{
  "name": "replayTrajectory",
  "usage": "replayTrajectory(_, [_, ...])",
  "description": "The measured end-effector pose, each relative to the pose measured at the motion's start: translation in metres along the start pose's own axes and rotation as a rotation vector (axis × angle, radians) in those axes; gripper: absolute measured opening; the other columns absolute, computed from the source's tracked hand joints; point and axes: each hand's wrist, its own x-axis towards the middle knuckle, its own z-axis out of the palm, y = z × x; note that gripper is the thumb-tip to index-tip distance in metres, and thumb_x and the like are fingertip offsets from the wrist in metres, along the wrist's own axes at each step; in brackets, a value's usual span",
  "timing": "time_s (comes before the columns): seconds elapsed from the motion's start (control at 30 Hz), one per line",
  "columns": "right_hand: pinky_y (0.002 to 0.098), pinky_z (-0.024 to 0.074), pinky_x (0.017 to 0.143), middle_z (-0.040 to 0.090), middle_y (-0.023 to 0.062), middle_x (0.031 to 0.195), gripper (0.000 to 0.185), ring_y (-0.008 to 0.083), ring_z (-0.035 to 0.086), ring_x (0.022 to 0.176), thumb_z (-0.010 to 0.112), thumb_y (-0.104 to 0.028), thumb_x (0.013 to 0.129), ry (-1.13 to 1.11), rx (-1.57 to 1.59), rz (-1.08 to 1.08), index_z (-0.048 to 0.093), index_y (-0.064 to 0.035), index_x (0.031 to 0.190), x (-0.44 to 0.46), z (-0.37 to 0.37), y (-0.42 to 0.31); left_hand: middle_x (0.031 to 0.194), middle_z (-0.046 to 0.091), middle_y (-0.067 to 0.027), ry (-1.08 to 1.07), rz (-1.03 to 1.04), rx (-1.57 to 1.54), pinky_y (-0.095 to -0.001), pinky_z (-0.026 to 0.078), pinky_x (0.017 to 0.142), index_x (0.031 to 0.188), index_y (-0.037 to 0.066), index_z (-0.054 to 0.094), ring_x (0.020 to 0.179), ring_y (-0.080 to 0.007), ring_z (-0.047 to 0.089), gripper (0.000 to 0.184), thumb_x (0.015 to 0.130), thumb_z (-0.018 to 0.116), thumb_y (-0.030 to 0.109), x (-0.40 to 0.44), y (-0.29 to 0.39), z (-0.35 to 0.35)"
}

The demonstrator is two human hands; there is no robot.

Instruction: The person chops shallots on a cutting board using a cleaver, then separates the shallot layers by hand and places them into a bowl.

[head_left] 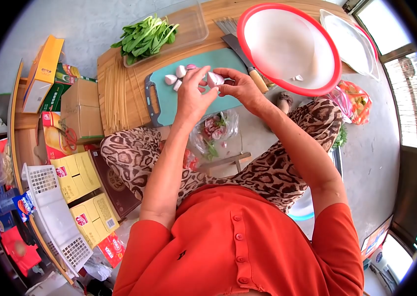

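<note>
Above the teal cutting board point(169, 106), my left hand point(193, 96) and my right hand point(243, 91) meet around a white and purple onion piece point(214, 79). Thumb and fingers of each hand are pinched at it, and some fingertips are hidden. Several cut onion pieces point(170, 79) lie on the board just left of my left hand. Beyond my right hand, a knife point(238, 49) with a wooden handle lies along the board's right edge. A clear plastic bag point(231, 123) with purple onion skins sits below the board, between my knees.
Leafy greens point(147, 37) fill part of a clear tray point(196, 24) at the back. Thin wooden skewers point(115, 93) lie left of the board. A white basin with a red rim point(337, 64) stands at the right. Cardboard boxes point(81, 108) and a white basket point(53, 217) are at my left.
</note>
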Motion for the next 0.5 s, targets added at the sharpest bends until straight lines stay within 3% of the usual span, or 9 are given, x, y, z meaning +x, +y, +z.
replayTrajectory(0.23, [0.0288,0.0525,0.084,0.062,0.0081,0.111,0.045,0.0139,0.061,0.096,0.069,-0.002,0.083,-0.023,-0.058,-0.082,0.054,0.0012,0.125,0.000,0.001,0.001,0.121,0.059,-0.0099,-0.028,0.017,0.139,-0.0274,0.055,0.074,0.121,0.003,0.062,0.090,-0.0143,0.064,0.044,0.077,0.067,0.001,0.000,0.010,-0.004])
replayTrajectory(0.43, [0.0284,0.0527,0.084,0.062,0.0080,0.110,0.042,0.0143,0.062,0.097,0.069,-0.001,0.083,-0.036,-0.073,-0.094,0.054,0.0017,0.122,-0.002,0.000,-0.002,0.121,0.059,-0.0073,-0.074,-0.067,-0.062,-0.0262,0.054,0.076,0.120,0.001,0.062,0.092,-0.0136,0.064,0.043,0.078,0.066,0.000,0.001,0.003,-0.006])
replayTrajectory(0.5, [0.0283,0.0528,0.084,0.062,0.0080,0.110,0.042,0.0142,0.063,0.097,0.069,-0.001,0.083,-0.046,-0.074,-0.089,0.054,0.0017,0.122,-0.004,0.000,-0.003,0.110,0.064,-0.0095,-0.039,-0.058,-0.147,-0.0294,0.056,0.071,0.114,0.000,0.065,0.084,-0.0152,0.066,0.041,0.074,0.070,0.006,0.002,-0.001,-0.006])
